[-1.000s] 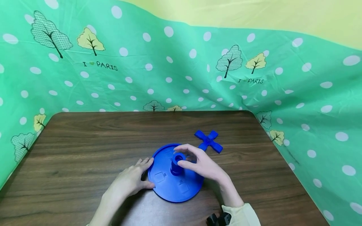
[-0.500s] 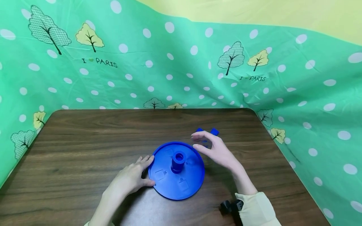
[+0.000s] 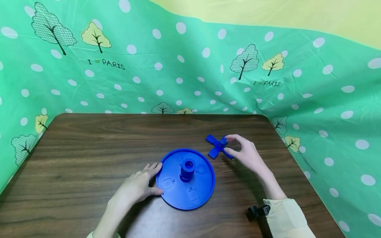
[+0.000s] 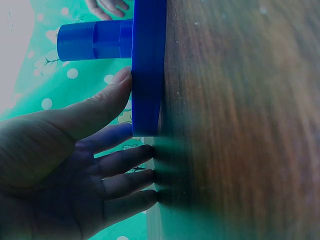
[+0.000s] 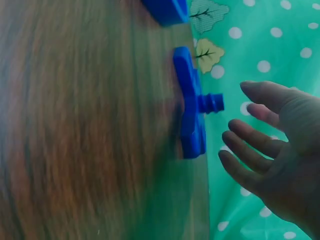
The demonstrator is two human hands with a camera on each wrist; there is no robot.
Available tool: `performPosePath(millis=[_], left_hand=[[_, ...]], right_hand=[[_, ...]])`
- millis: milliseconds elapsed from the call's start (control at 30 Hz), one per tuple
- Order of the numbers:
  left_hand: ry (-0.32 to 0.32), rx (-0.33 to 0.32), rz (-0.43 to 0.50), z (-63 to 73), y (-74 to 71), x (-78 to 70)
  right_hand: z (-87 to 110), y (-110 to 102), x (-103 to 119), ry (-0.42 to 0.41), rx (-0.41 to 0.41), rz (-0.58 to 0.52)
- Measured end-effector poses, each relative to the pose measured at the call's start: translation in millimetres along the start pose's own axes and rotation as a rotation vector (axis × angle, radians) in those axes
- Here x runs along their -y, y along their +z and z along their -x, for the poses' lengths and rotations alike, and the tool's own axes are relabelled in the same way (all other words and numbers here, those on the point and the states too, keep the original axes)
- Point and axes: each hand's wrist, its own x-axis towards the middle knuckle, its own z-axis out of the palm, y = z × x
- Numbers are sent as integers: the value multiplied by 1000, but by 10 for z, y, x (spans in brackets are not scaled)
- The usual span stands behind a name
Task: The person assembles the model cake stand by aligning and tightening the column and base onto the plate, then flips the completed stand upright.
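A round blue disc (image 3: 205,188) with raised rim and upright hollow post (image 3: 187,170) lies flat on the wooden table. My left hand (image 3: 138,186) rests at its left edge, thumb and fingers spread and touching the rim. In the left wrist view the thumb (image 4: 112,92) meets the disc's side, while other fingertips rest on the tabletop. Beyond the disc to the right lies a blue four-armed cross piece (image 3: 213,152). Over its right side hovers my right hand (image 3: 245,152), thumb and fingers apart. The right wrist view shows a gap between those fingers and the cross's ridged peg (image 5: 212,102).
The brown wood-grain table (image 3: 104,142) has rounded far corners. Behind and beside it hangs a green polka-dot cloth (image 3: 190,72) with printed trees. A black device (image 3: 257,211) is strapped at my right wrist, by a pale sleeve (image 3: 288,218).
My right hand has left the disc's post and moved right and away, to the cross piece. The left hand stays at the disc's edge.
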Motion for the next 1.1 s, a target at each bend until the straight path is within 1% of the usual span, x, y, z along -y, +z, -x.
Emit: performPosePath(millis=[100, 200, 300, 433, 500, 833, 967, 1100], left_hand=[[-3, 2, 4, 5, -4, 1], [-3, 2, 2, 0, -8, -3], [1, 0, 1, -2, -10, -4], [4, -1, 0, -2, -11, -4], [4, 0, 1, -2, -9, -4], [-2, 0, 1, 12, -5, -5], [2, -2, 2, 10, -3, -5], [9, -4, 2, 8, -1, -2]], right_hand=[[3, -12, -65, 32, 3, 61], [9, -3, -128, 63, 30, 113], [9, 19, -188, 87, 58, 189], [-1, 49, -236, 93, 86, 298], [-8, 57, -247, 91, 93, 333], [-48, 91, -246, 100, 97, 423], [-53, 112, -248, 97, 84, 444], [-54, 111, -234, 96, 51, 442]])
